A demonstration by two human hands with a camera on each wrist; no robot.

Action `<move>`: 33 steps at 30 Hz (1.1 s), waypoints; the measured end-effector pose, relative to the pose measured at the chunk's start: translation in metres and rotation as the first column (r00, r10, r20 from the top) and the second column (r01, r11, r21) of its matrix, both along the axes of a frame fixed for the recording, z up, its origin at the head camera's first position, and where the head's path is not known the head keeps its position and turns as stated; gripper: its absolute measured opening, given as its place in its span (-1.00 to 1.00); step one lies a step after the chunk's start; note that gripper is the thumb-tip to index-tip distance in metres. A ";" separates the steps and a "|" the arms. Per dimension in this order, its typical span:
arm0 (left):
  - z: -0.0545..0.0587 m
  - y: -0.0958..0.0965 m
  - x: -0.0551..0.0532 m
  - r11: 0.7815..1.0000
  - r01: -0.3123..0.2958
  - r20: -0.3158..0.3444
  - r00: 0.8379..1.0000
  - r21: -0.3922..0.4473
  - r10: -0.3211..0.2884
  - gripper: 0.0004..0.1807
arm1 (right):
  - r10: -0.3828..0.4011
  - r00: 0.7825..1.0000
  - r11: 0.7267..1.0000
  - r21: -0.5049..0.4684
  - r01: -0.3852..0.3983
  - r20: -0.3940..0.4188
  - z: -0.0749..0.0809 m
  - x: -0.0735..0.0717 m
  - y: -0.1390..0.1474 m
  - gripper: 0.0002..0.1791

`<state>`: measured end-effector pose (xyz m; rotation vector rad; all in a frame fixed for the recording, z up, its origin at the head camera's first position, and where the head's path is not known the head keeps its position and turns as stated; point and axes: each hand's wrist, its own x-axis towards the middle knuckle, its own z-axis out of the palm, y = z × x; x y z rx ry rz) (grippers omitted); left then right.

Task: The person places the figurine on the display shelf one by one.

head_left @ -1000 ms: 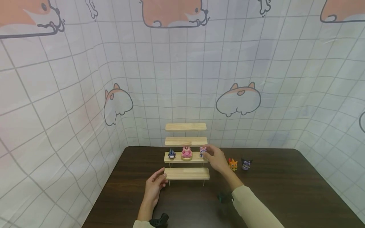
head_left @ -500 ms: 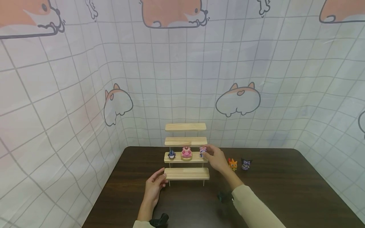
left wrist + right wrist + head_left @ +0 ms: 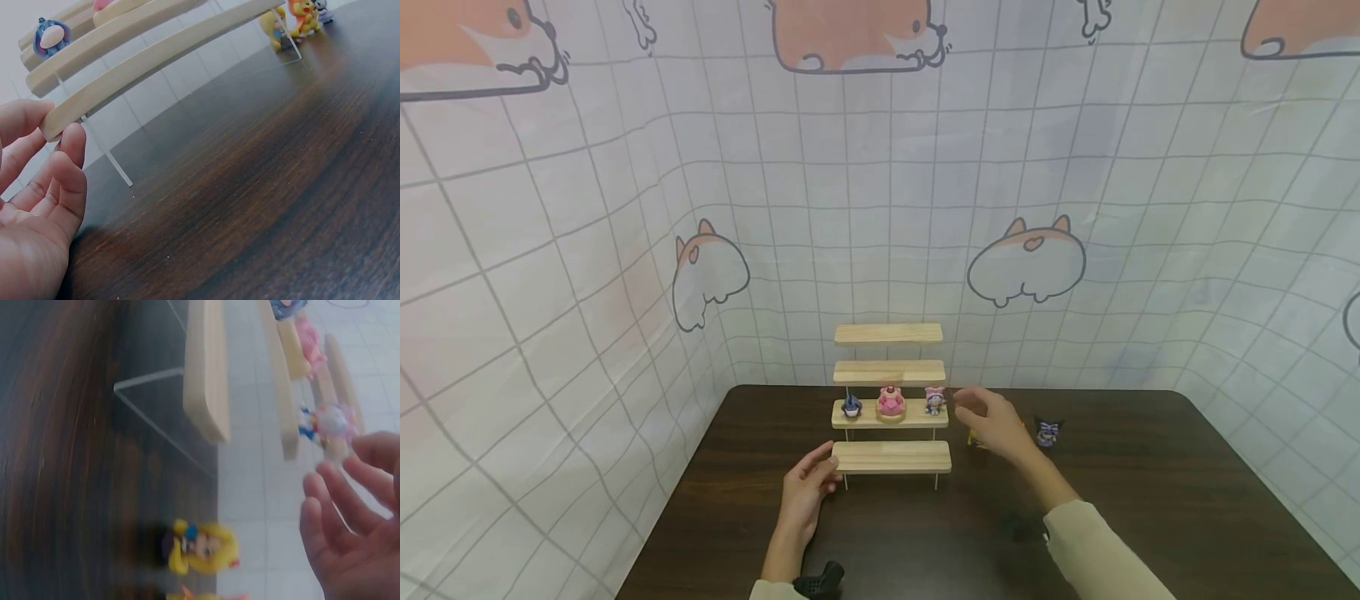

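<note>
My left hand (image 3: 802,497) grips the left end of the lowest board of a four-step wooden display stand (image 3: 891,455), thumb and fingers at the board's end in the left wrist view. My right hand (image 3: 997,427) is just right of the third board down, fingers loosely bent and holding nothing. Beside its fingertips, a small figurine with a pink hood (image 3: 934,402) stands upright at that board's right end. Along the same board stand a pink figurine on a round base (image 3: 891,404) in the middle and a blue figurine (image 3: 851,407) at the left.
On the dark wood table (image 3: 1150,500), right of the stand, are a yellow-haired figurine (image 3: 203,547), an orange figurine (image 3: 305,17) and a purple-black figurine (image 3: 1048,433). My right hand partly covers this group in the head view. A white grid-patterned cloth (image 3: 887,167) hangs behind.
My right hand has let go of the pink-hooded figurine and moved a little to the right. The figurine stays on the board. My left hand has not moved.
</note>
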<state>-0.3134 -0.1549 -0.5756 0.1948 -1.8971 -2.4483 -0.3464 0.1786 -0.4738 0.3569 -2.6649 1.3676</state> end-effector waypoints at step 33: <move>-0.002 0.000 -0.001 1.000 -0.007 0.010 1.000 0.001 0.007 -0.45 | -0.319 0.934 0.933 -0.119 0.339 0.163 -0.055 0.039 0.142 -0.38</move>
